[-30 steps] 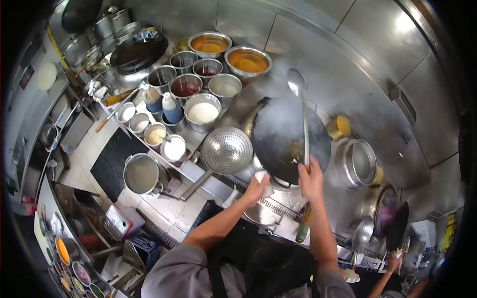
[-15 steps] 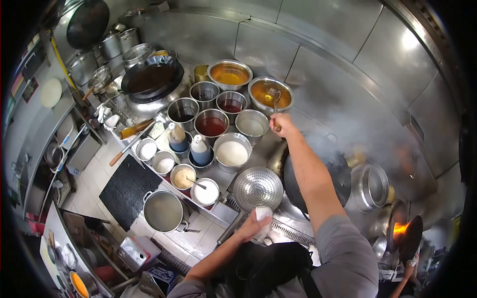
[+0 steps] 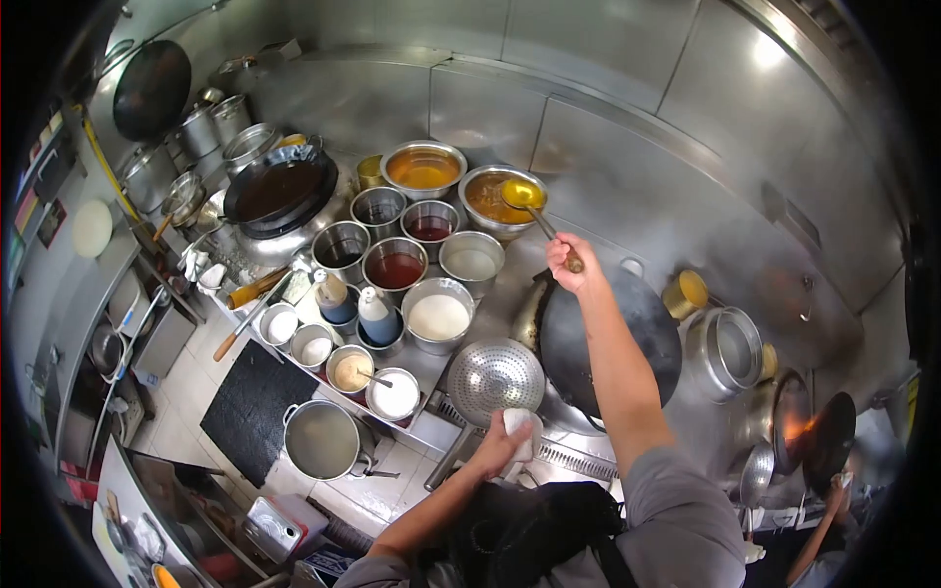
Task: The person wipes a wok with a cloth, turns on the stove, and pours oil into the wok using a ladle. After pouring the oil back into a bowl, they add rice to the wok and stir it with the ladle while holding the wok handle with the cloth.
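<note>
My right hand (image 3: 572,261) is wrapped round the handle of a ladle (image 3: 522,195), whose bowl holds yellow liquid just above a metal bowl of amber liquid (image 3: 486,215). Below my right forearm sits a dark wok (image 3: 627,343). My left hand (image 3: 498,449) grips a white cloth (image 3: 520,427) near the near rim of a round perforated strainer (image 3: 497,377). A second bowl of orange liquid (image 3: 423,168) stands left of the first.
Several pots of sauces and powders, with two squeeze bottles (image 3: 377,316), fill the counter's left. A large pot (image 3: 322,440) stands lower left. On the right are stacked metal pans (image 3: 727,351), a flame (image 3: 799,428) and another person's hand (image 3: 839,482).
The ladle has come up out of the amber liquid with yellow liquid in it. Steam over the wok has thinned. The view has shifted, and the other person's wok at the right has moved.
</note>
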`<state>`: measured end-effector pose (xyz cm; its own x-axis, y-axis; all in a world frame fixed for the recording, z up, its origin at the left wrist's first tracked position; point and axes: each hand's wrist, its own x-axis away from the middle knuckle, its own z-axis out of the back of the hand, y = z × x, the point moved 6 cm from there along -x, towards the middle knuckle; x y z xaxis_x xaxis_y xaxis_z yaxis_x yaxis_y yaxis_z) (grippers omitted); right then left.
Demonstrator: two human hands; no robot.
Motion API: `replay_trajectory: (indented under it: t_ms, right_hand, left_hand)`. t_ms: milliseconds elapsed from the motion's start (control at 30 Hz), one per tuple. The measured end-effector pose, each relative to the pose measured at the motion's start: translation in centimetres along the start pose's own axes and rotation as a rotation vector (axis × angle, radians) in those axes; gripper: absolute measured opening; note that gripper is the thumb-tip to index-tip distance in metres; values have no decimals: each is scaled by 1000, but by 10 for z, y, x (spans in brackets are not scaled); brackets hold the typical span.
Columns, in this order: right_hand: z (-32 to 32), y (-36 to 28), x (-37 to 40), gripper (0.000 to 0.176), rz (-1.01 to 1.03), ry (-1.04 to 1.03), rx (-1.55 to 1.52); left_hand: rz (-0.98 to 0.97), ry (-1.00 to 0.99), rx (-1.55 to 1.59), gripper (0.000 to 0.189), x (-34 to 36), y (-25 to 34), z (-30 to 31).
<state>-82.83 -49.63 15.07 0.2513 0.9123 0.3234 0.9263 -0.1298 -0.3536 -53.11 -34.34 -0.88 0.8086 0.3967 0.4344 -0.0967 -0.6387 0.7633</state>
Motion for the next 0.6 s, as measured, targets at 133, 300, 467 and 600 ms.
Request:
replay_trajectory:
  t_ms: [133,300,467,600]
  right_hand:
    - [-2,-14,79,17,-49,-106,-82]
    - [14,-32,196,16,-43,-34,-106]
    - [52,-24,303,17,-42,38,-99]
    - [100,-9,363,25,-89,193,39]
  left_hand:
    - [10,-9,96,45,-6,-23,-25]
    - [114,89,276,49,-27,-71,-57]
    - [169,136,336,56,-47,-93,-104]
    - [171,86,311,55,-63,-93,-143]
